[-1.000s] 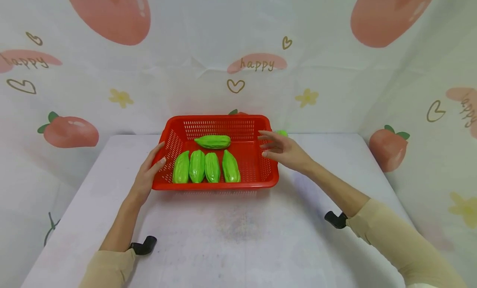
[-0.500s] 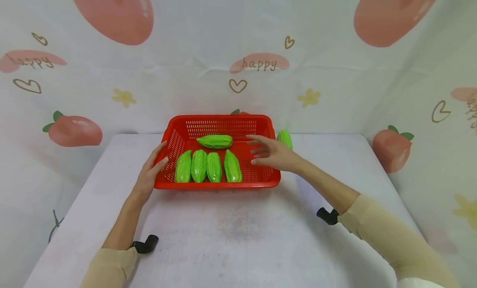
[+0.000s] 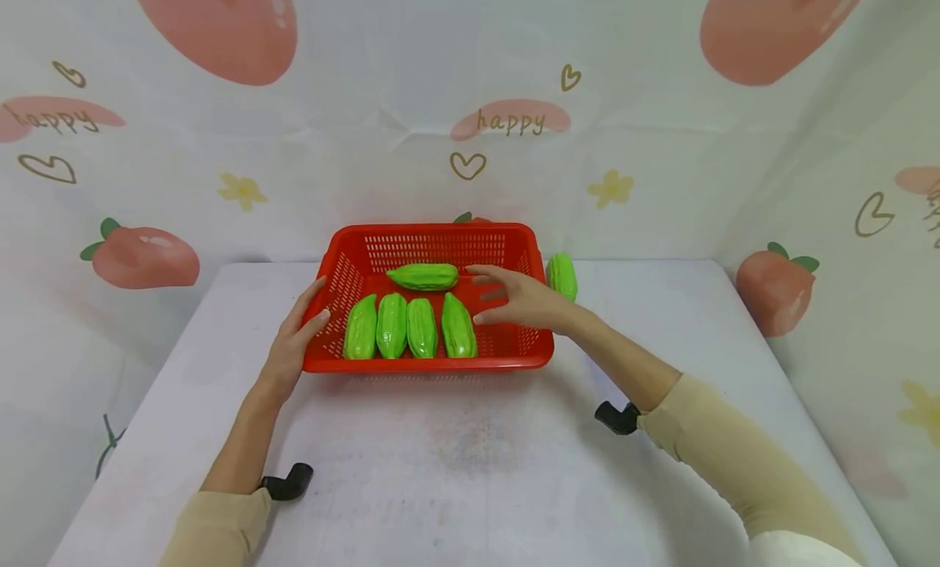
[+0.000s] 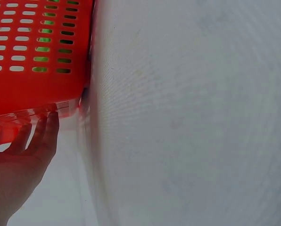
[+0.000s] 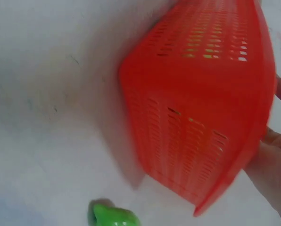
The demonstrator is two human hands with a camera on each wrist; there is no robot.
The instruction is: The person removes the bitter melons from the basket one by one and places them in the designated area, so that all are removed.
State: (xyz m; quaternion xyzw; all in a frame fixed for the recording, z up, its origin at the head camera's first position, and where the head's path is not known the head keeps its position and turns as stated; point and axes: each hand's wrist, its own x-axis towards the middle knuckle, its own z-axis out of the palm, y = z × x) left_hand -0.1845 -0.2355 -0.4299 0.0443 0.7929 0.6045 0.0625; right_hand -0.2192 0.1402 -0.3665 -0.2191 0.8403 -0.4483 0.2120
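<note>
A red plastic basket (image 3: 411, 365) with slotted walls stands toward the back of the table. Several green, ridged bitter melons lie in it: one crosswise at the back (image 3: 423, 277), the others in a row along the front (image 3: 392, 326). My left hand (image 3: 288, 347) holds the basket's left rim, thumb over the edge; the left wrist view shows fingers (image 4: 48, 134) against the outside. Over the basket's right part hovers my right hand (image 3: 525, 300), fingers spread and holding nothing, near the rightmost front melon (image 3: 458, 329). Another bitter melon (image 3: 562, 276) lies outside the basket, beyond its right wall.
The white table (image 3: 470, 469) extends in front of and to both sides of the basket. Behind it hangs a printed cloth (image 3: 396, 175). The right wrist view catches the outer melon's tip (image 5: 116, 215) near the basket's corner.
My right hand has moved left from the basket's right rim to above its inside, and the melon outside shows more fully. The left hand and basket have stayed put.
</note>
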